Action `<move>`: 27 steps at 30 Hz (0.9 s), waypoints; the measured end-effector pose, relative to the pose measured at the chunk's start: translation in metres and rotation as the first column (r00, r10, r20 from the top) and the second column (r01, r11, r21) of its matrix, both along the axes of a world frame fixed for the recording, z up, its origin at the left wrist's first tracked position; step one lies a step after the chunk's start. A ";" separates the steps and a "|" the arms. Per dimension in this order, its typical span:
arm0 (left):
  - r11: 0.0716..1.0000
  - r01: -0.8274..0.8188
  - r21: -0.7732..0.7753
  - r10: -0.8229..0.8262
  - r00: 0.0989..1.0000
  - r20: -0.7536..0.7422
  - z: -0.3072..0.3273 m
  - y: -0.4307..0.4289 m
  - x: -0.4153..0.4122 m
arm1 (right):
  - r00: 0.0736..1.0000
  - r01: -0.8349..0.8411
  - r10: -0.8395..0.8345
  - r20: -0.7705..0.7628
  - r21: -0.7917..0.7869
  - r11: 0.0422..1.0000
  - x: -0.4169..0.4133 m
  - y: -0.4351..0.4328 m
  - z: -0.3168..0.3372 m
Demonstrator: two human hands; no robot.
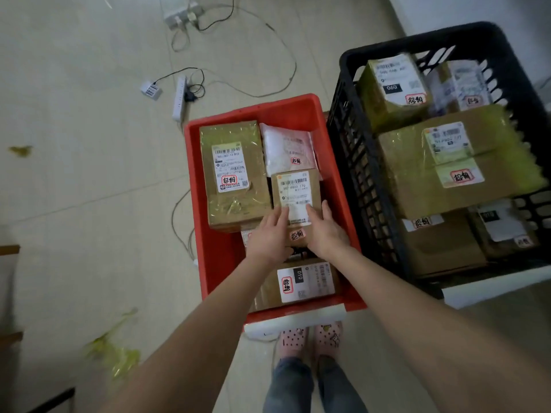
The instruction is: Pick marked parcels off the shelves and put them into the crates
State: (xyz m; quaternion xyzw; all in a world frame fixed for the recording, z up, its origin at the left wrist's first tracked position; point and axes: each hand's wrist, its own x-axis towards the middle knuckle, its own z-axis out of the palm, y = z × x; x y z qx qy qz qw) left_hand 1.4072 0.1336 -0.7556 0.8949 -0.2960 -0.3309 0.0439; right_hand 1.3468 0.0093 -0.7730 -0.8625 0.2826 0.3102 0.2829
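Inside the red crate [195, 186], a small cardboard parcel [295, 189] is held between left hand [269, 235] and right hand [325, 232], fingers straight.

You wear blue-grey denim trousers [298, 386], slightly faded, with the legs ending just above your feet. On your feet are pale pink clog-style slippers [293, 338] dotted with dark round holes. The right slipper [328, 338] carries a small yellowish charm near its toe and a dark marking on its upper. Your left forearm [208, 323] and right forearm [417, 308] are bare, as are your left hand [269, 236] and right hand [325, 234].
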 end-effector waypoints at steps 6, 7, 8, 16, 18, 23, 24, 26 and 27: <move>0.972 0.170 0.163 -0.197 0.965 0.172 -0.021 -0.001 0.001 | 0.991 -0.132 0.134 0.007 -0.120 0.984 -0.001 -0.006 -0.018; 0.967 0.181 0.180 -0.212 0.961 0.175 -0.024 -0.003 0.002 | 0.990 -0.138 0.142 0.020 -0.128 0.982 0.000 -0.008 -0.021; 0.965 0.183 0.186 -0.217 0.959 0.184 -0.026 -0.005 0.003 | 0.988 -0.144 0.150 0.031 -0.137 0.980 0.001 -0.010 -0.023; 0.969 0.161 0.188 -0.192 0.968 0.160 -0.026 -0.016 0.002 | 0.985 -0.166 0.170 0.019 -0.138 0.976 0.003 -0.017 -0.022; 0.971 0.147 0.187 -0.176 0.973 0.147 -0.024 -0.016 0.001 | 0.985 -0.165 0.170 0.030 -0.132 0.977 0.000 -0.017 -0.018; 0.973 0.130 0.189 -0.159 0.976 0.149 -0.012 -0.016 -0.005 | 0.990 -0.131 0.137 0.044 -0.118 0.984 -0.013 -0.020 0.000; 0.975 0.121 0.186 -0.149 0.978 0.147 -0.006 -0.018 -0.007 | 0.990 -0.125 0.132 0.050 -0.120 0.985 -0.016 -0.020 0.005; 0.979 0.102 0.177 -0.129 0.981 0.147 0.004 -0.022 -0.013 | 0.993 -0.092 0.101 0.067 -0.123 0.988 -0.022 -0.018 0.016; 0.981 0.102 0.167 -0.125 0.983 0.132 0.010 -0.025 -0.016 | 0.994 -0.081 0.090 0.068 -0.118 0.990 -0.025 -0.018 0.021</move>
